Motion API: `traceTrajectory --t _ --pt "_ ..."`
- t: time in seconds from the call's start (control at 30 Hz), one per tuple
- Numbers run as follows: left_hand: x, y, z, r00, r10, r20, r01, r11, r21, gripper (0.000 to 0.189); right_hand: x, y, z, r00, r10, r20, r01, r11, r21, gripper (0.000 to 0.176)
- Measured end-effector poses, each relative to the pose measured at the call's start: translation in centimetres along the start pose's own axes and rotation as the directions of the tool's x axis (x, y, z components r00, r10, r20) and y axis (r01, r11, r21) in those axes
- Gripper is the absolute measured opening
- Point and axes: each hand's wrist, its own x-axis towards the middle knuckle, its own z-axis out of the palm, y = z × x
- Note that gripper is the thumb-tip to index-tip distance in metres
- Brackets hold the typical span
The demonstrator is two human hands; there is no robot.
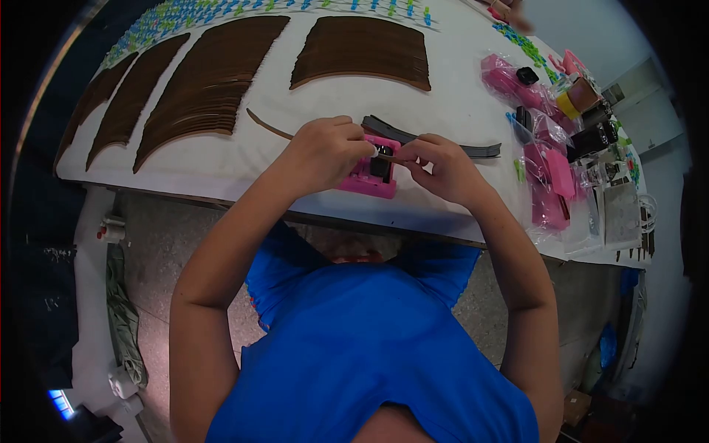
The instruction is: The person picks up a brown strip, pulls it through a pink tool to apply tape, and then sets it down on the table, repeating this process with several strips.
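Observation:
A thin, curved brown strip (267, 125) runs behind my left hand (325, 156) and shows again between my two hands. My left hand is closed around it, with a small whitish bit at the fingertips that I cannot identify. The fingers of my right hand (445, 167) pinch the strip near its right end. Directly below the fingertips stands a pink tape dispenser (378, 187) with a black part inside, partly covered by my left hand. A dark grey curved piece (478, 150) lies behind my right hand, partly hidden by it.
Brown strips lie in fanned stacks, a wide one (210, 77) at left and another (362, 52) at the back. Blue and green clips (244, 7) line the far edge. Pink items in clear bags (550, 173) and a yellow tape roll (567, 105) crowd the white table's right side.

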Motion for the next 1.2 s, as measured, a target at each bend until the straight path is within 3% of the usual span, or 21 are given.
traceTrajectory --t 0.23,0.3,0.37,0.53,0.63,0.7,1.2 --pt "0.0 0.0 0.4 1.000 0.000 -0.021 -0.001 1.000 -0.026 0.024 -1.9 1.0 -1.4 0.998 0.050 0.027 -0.048 0.996 -0.074 0.024" --pt "0.2 0.1 0.8 0.997 0.009 -0.082 -0.011 1.000 -0.028 0.013 -3.3 1.5 -2.5 0.999 0.053 0.004 -0.052 0.995 -0.081 0.022" --pt "0.3 0.2 1.0 0.997 0.009 -0.079 -0.011 1.000 -0.028 0.013 -5.2 2.0 -3.8 0.998 0.053 -0.017 -0.055 0.995 -0.086 0.020" --pt "0.5 0.2 1.2 0.998 0.016 -0.066 -0.021 0.997 -0.075 0.024 -10.1 2.8 -7.2 0.956 0.289 -0.055 -0.294 0.937 -0.187 0.020" --pt "0.8 0.3 1.2 0.998 0.033 -0.051 -0.037 0.997 -0.065 0.023 -12.3 3.7 -8.3 0.946 0.315 -0.077 -0.325 0.923 -0.209 0.021" --pt "1.0 0.3 1.2 0.998 0.024 -0.054 -0.026 0.999 -0.035 0.016 -13.2 4.0 -8.7 0.942 0.321 -0.094 -0.334 0.918 -0.216 0.021" --pt "1.9 0.3 0.7 0.999 0.048 0.010 -0.048 0.999 -0.013 0.016 -13.8 4.4 -10.0 0.950 0.284 -0.132 -0.310 0.913 -0.264 0.020"
